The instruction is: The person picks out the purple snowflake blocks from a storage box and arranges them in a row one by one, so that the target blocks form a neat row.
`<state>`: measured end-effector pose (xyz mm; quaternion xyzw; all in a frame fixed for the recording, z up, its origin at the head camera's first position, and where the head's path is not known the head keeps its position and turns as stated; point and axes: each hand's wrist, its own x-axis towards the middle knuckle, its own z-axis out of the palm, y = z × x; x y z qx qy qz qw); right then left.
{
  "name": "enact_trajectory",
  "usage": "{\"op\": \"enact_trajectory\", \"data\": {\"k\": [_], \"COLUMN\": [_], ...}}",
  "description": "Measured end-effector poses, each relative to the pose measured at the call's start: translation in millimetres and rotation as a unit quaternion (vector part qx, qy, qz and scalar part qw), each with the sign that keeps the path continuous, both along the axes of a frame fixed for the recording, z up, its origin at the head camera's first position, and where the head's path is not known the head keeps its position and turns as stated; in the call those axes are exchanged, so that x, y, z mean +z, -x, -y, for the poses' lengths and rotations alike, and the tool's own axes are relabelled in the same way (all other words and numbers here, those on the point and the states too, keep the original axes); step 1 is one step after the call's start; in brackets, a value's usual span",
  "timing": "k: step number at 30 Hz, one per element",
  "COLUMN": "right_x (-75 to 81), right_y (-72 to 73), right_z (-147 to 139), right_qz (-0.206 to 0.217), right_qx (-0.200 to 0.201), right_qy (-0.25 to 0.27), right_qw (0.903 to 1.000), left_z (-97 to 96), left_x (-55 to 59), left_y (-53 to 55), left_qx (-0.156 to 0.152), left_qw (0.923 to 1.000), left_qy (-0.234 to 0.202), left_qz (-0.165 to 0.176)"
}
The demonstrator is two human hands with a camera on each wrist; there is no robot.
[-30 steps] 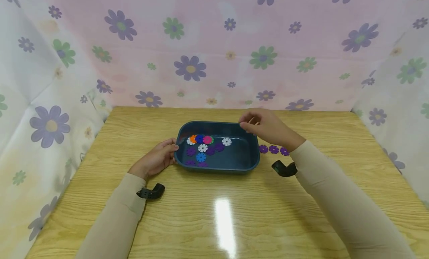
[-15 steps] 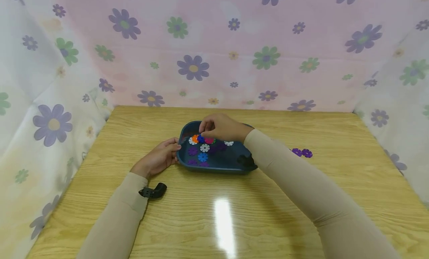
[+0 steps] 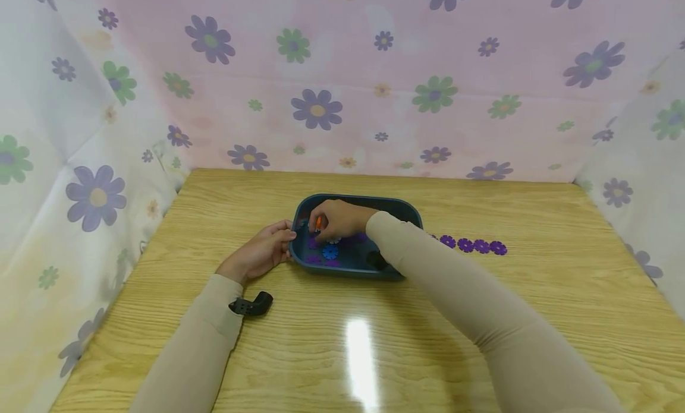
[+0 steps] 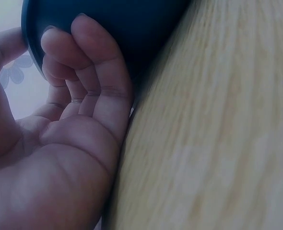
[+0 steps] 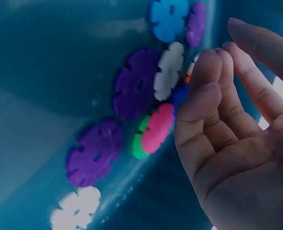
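A dark blue tray [image 3: 397,202] sits mid-table and holds several flower-shaped plastic discs. My left hand [image 3: 282,242] grips the tray's left edge, thumb at the rim, fingers curled against the outer wall [image 4: 132,28]. My right hand [image 3: 321,221] reaches into the tray's left part and pinches an orange disc [image 3: 318,223] at its fingertips. In the right wrist view the fingers [image 5: 206,72] lie over a cluster of purple [image 5: 134,88], white [image 5: 169,72], blue [image 5: 168,17], pink [image 5: 158,127] and green discs on the tray floor [image 5: 50,62]; only a sliver of the orange one shows.
Several purple discs [image 3: 473,245] lie in a row on the wooden table [image 3: 342,341] right of the tray. Flowered cloth walls stand behind and on both sides. Black wrist mounts [image 3: 251,305] sit on both sleeves.
My right hand swung from the tray's far right rim leftward into the tray and lowered onto the disc cluster, taking hold of the orange one. The left hand stayed on the tray's edge.
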<state>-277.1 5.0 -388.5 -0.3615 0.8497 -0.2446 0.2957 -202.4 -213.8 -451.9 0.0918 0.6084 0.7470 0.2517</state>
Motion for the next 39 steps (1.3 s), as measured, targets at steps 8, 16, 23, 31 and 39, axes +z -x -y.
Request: {"op": "enact_trajectory", "data": {"k": [8,16,23,31,39], "right_x": [-6.8,-12.0,-12.3,-14.6,-13.3], "right_y": [-1.2,-1.8,-4.6,-2.6,-3.1], "right_z": [4.9,5.1,7.0,7.8,6.9], "right_qz": [-0.002,-0.007,-0.013,-0.01,-0.001], "right_qx": [0.008,-0.005,-0.008,-0.019,-0.024], "right_qy": [-0.03,-0.039,-0.042,-0.051,-0.054], "right_qw": [0.9995,0.9992,0.999,0.9985,0.9982], "left_z": [0.7,-0.8,-0.9,0.4,-0.1], "left_x": [-1.5,-1.0,1.6,0.0,0.2], "left_y": [0.5,1.9,-0.7,0.2,-0.5], "left_qx": [-0.006,-0.005,0.001,-0.005,-0.001], "left_qw": [1.0,1.0,1.0,1.0,1.0], "left_qy": [-0.001,0.001,0.001,0.001,0.002], "left_qz": [-0.004,-0.005,0.0,-0.006,-0.006]}}
